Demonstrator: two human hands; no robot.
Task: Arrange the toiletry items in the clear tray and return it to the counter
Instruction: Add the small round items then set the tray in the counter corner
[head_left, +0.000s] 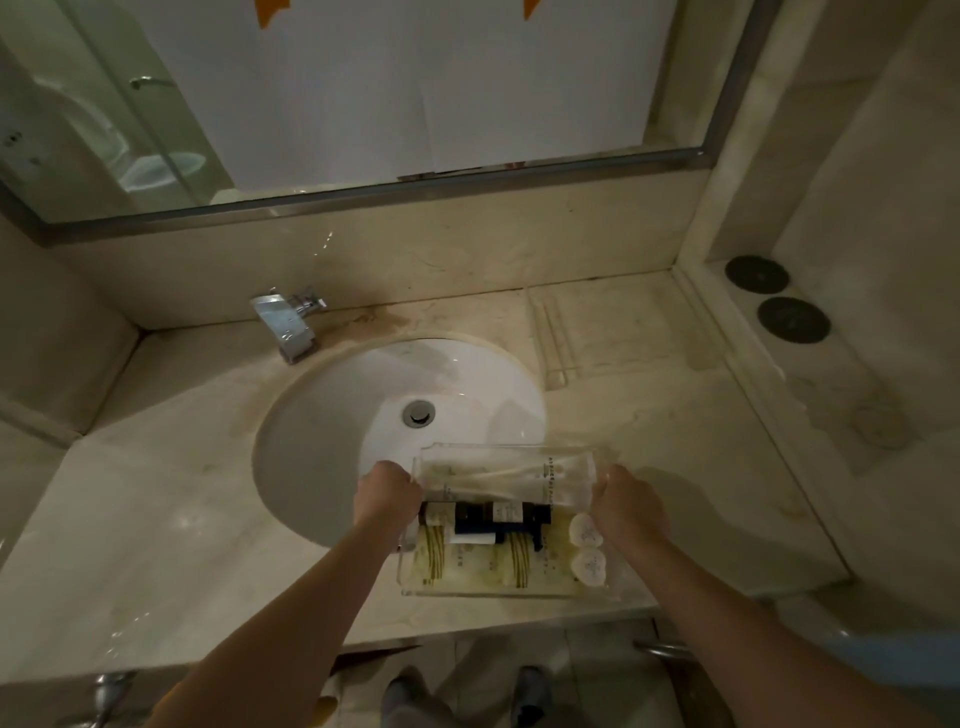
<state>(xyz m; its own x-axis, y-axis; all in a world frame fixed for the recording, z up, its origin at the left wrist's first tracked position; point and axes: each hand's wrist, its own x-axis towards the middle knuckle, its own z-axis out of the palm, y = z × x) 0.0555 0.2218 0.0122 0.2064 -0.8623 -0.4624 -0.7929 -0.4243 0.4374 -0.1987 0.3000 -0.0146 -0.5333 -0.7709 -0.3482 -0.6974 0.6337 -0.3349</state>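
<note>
Both hands, left (388, 499) and right (626, 506), grip opposite ends of the clear tray (511, 590) of toiletries above the desk (675, 441).

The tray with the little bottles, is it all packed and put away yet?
Packing looks done: the dark bottles, pale packets and round white pieces all lie inside the clear tray. Right now the left hand and right hand grip its two sides by the sink. Left: setting it back on the counter and letting go.
</note>
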